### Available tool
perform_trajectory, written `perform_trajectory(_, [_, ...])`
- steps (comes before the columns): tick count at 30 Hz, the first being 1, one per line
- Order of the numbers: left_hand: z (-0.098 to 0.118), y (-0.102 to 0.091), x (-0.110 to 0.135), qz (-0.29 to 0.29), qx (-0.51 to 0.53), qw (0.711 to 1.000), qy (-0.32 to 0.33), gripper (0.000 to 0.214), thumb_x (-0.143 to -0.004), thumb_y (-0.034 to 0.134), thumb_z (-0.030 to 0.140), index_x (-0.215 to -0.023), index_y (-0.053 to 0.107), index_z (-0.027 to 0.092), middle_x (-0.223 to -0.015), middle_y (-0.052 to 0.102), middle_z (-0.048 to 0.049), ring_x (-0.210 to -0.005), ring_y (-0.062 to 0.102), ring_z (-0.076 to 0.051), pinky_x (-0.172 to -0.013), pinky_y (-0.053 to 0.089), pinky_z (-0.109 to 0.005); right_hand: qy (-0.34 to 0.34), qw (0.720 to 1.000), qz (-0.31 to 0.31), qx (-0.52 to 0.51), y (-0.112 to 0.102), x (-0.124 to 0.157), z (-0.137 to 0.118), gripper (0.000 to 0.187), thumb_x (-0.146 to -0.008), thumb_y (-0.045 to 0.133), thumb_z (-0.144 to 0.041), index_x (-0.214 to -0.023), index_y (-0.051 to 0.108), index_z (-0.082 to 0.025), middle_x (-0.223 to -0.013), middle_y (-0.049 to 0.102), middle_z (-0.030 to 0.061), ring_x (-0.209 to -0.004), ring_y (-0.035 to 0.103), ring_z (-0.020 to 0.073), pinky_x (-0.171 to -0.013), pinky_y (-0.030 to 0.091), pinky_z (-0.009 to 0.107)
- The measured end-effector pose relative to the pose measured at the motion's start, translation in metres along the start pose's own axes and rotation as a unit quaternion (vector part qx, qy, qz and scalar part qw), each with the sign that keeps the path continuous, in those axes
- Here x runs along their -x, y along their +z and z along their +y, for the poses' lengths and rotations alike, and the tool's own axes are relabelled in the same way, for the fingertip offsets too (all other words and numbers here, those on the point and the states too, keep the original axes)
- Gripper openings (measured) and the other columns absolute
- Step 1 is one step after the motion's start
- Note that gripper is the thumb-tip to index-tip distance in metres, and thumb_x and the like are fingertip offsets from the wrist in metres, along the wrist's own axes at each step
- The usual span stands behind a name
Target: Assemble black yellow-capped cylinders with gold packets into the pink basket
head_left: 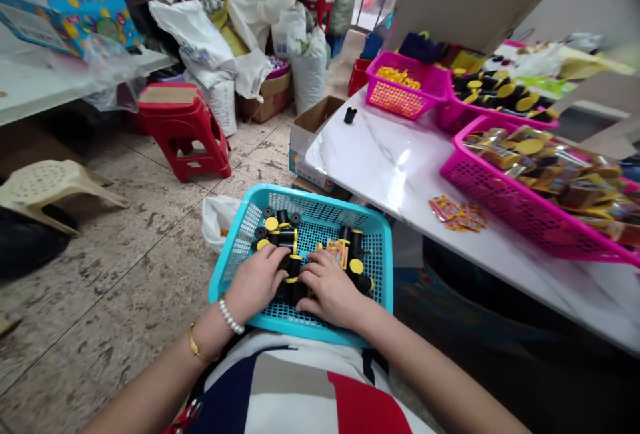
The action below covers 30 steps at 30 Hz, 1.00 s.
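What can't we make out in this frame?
All in the head view:
Left hand: its grip on the black-and-yellow cylinders, hidden by its own fingers.
Right hand: palm side, hidden by the back of the hand.
Teal basket: whatever supports it, hidden beneath it.
Orange printed pieces on the table: print too small, blurred.
Nearest pink basket: cut off by right edge.

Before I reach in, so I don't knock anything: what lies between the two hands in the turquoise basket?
Black pieces with yellow ends lie between the left hand and the right hand, as the head view shows.
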<state>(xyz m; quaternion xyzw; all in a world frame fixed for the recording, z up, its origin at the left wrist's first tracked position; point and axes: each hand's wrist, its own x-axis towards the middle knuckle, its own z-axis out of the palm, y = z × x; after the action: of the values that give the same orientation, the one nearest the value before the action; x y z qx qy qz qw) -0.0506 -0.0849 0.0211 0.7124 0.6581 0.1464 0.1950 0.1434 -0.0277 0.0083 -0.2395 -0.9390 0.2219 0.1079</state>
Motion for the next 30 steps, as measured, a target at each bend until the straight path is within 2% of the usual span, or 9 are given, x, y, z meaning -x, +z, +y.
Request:
perform_trajectory(3, [-0.003,-0.002,0.003,0.008,0.045,0.999,0.011,0.032,-0.089,0.051,0.026,-0.119,0.055,0.018,-0.112,0.059,-0.0106,-0.102,0.058,-0.024,-0.091,0.048,-0.037,-0.002,0.999,0.032,0.000,-0.020,0.006,0.014,0.038,-0.080,0.066,-0.048,-0.105,0.066,-0.019,-0.100,0.069,0.0089,-0.115,0.049,0.0278,-0.101,0.036,0.045])
perform_trajectory(7, [0.001,-0.002,0.002,0.018,0.084,0.996,0.028,0.027,-0.089,0.052,0.030,-0.112,0.060,0.017,-0.110,0.061,-0.0101,-0.102,0.058,-0.023,-0.093,0.047,-0.039,0.124,0.981,0.104,0.108,-0.038,0.005,0.048,0.026,-0.087,0.060,-0.032,-0.107,0.067,-0.018,-0.098,0.067,0.0119,-0.099,0.053,0.0278,-0.092,0.038,0.045])
perform_trajectory(11, [0.009,-0.002,-0.003,0.061,0.118,0.990,0.050,0.022,-0.087,0.057,0.029,-0.106,0.062,0.018,-0.109,0.062,-0.0089,-0.103,0.058,-0.023,-0.093,0.047,-0.038,0.156,0.981,0.079,0.078,-0.033,0.000,0.072,0.009,-0.077,0.071,-0.026,-0.082,0.072,-0.019,-0.088,0.064,0.0086,-0.088,0.053,0.0245,-0.081,0.043,0.038])
perform_trajectory(14, [0.016,-0.009,-0.007,0.108,0.150,0.982,0.045,0.021,-0.084,0.061,0.029,-0.102,0.064,0.019,-0.107,0.063,-0.0081,-0.100,0.059,-0.022,-0.090,0.047,-0.037,0.173,0.974,0.146,0.021,-0.027,0.000,0.072,0.007,-0.078,0.070,-0.021,-0.071,0.068,-0.019,-0.085,0.063,0.0062,-0.087,0.054,0.0217,-0.079,0.044,0.034])
perform_trajectory(16, [0.023,-0.014,-0.010,0.113,0.174,0.978,0.027,0.019,-0.083,0.062,0.030,-0.099,0.065,0.020,-0.101,0.065,-0.0064,-0.091,0.061,-0.020,-0.084,0.048,-0.034,0.165,0.971,0.172,0.007,-0.028,0.002,0.068,0.010,-0.081,0.067,-0.022,-0.071,0.068,-0.019,-0.083,0.064,0.0058,-0.084,0.055,0.0205,-0.079,0.044,0.034])
perform_trajectory(20, [0.033,-0.014,-0.021,0.064,0.215,0.975,-0.004,0.020,-0.082,0.063,0.034,-0.096,0.067,0.019,-0.090,0.066,-0.0039,-0.074,0.061,-0.016,-0.069,0.048,-0.029,0.099,0.988,0.102,0.054,-0.031,0.003,0.063,0.017,-0.087,0.061,-0.023,-0.074,0.071,-0.021,-0.081,0.068,0.0055,-0.087,0.055,0.0224,-0.083,0.042,0.038])
perform_trajectory(22, [0.035,-0.009,-0.025,0.037,0.216,0.976,-0.002,0.022,-0.081,0.064,0.036,-0.094,0.068,0.019,-0.090,0.067,-0.0046,-0.073,0.061,-0.016,-0.066,0.047,-0.027,0.101,0.985,0.086,0.107,-0.030,0.004,0.065,0.015,-0.086,0.061,-0.023,-0.077,0.073,-0.022,-0.087,0.069,0.0071,-0.090,0.054,0.0247,-0.081,0.042,0.040])
perform_trajectory(26, [0.033,-0.002,-0.028,0.027,0.214,0.976,-0.010,0.024,-0.081,0.063,0.038,-0.093,0.069,0.018,-0.091,0.067,-0.0058,-0.075,0.060,-0.017,-0.064,0.046,-0.027,0.106,0.975,0.134,0.141,-0.025,0.008,0.071,0.017,-0.089,0.057,-0.023,-0.092,0.073,-0.021,-0.102,0.066,0.0106,-0.092,0.054,0.0254,-0.078,0.045,0.040])
perform_trajectory(30, [0.034,-0.004,-0.028,0.052,0.236,0.970,-0.030,0.025,-0.080,0.063,0.037,-0.095,0.068,0.018,-0.090,0.068,-0.0056,-0.073,0.060,-0.016,-0.066,0.045,-0.027,0.065,0.975,0.203,0.062,-0.028,0.011,0.058,0.018,-0.092,0.049,-0.020,-0.092,0.067,-0.019,-0.103,0.065,0.0102,-0.093,0.055,0.0227,-0.083,0.046,0.039])
